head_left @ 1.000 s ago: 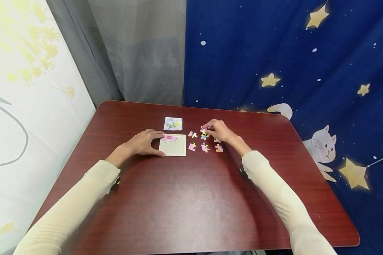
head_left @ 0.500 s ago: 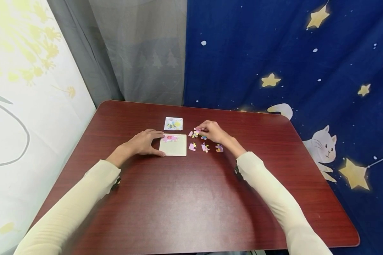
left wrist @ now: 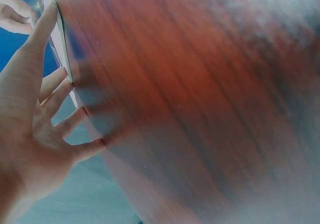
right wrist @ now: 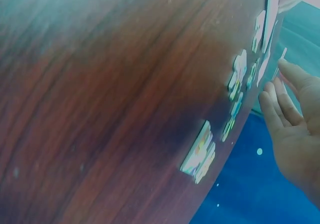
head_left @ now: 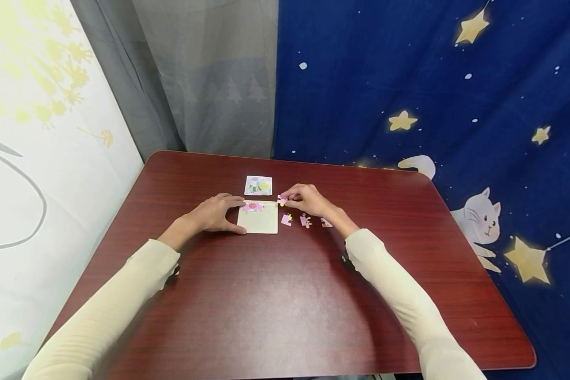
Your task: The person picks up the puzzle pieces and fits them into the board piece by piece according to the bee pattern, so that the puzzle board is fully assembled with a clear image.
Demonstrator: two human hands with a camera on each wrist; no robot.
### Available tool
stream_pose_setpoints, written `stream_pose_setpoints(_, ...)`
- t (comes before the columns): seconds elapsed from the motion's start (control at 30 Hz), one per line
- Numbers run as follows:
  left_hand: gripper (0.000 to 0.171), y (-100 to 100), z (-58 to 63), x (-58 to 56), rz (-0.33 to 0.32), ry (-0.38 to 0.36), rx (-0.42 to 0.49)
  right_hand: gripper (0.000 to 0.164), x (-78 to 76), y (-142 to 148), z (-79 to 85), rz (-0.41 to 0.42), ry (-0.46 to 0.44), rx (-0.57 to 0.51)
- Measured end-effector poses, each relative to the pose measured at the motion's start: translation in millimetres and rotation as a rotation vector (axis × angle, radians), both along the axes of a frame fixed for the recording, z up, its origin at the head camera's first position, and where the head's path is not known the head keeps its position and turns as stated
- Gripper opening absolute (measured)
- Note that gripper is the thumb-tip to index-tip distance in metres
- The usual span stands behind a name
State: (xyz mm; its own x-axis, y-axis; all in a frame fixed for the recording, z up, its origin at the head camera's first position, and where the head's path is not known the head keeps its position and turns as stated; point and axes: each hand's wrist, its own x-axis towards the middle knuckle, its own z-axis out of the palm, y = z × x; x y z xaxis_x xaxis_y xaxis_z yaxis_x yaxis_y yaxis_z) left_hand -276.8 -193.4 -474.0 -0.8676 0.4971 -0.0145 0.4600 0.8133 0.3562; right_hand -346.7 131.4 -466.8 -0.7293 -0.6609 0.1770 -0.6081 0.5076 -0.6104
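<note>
My left hand [head_left: 214, 212] lies along the left side of a cream puzzle board [head_left: 258, 227], thumb at its near left corner and index fingertip at the far left one. In the left wrist view, the fingers [left wrist: 75, 121] are spread, several tips down on the table. A joined pink strip of puzzle with a red round print [head_left: 253, 207] fills part of the board's far edge. Between thumb and fingertips, my right hand [head_left: 309, 200] pinches a pink and yellow puzzle piece [head_left: 282, 200] right at the board's far right corner. Its thin edge [right wrist: 283, 56] shows in the right wrist view.
Loose puzzle pieces lie right of the board, including a pink one [head_left: 286, 219], a middle one [head_left: 305, 220] and one partly under the right wrist [head_left: 326, 223]. Others are hidden by the right hand. A bee picture card [head_left: 258, 186] lies behind the board.
My right hand has carried the pinched puzzle piece leftward, from above the loose pieces to the board's far right corner. The left hand and the board have stayed in place.
</note>
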Motion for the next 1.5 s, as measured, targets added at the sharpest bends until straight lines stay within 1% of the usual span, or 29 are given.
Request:
stream_pose_setpoints(0.3, 0.096, -0.1, 0.8, -0.2, -0.001, -0.003, -0.004, 0.024, 0.9, -14.7, -2.0, 0.085, 0.062, 0.031)
stream_pose_setpoints(0.6, 0.096, 0.0, 1.6, 0.9, -0.001, -0.005, -0.009, 0.023, 2.7, -30.0, -5.7, 0.111, 0.069, 0.097)
stream_pose_setpoints(0.77, 0.096, -0.7, 1.6, 0.7, 0.004, -0.011, -0.014, 0.023, 5.9, -34.9, -5.9, 0.128, 0.066, 0.105)
stream_pose_setpoints(0.93, 0.096, -0.4, 1.3, 0.3, 0.008, -0.010, -0.017, 0.023, 7.7, -38.0, -5.0, 0.142, 0.094, 0.121)
stream_pose_setpoints(1.1, 0.096, 0.3, 1.4, -0.3, 0.006, -0.012, -0.011, 0.022, 6.4, -40.4, -4.7, 0.139, 0.111, 0.153)
stream_pose_setpoints(1.27, 0.095, 0.6, 1.3, -0.4, 0.009, -0.012, -0.004, 0.023, 6.3, -42.7, -3.3, 0.119, 0.117, 0.189)
stream_pose_setpoints(1.5, 0.095, 0.0, 0.8, -1.0, 0.009, -0.016, -0.008, 0.024, 8.9, -45.6, -2.2, 0.060, 0.073, 0.232)
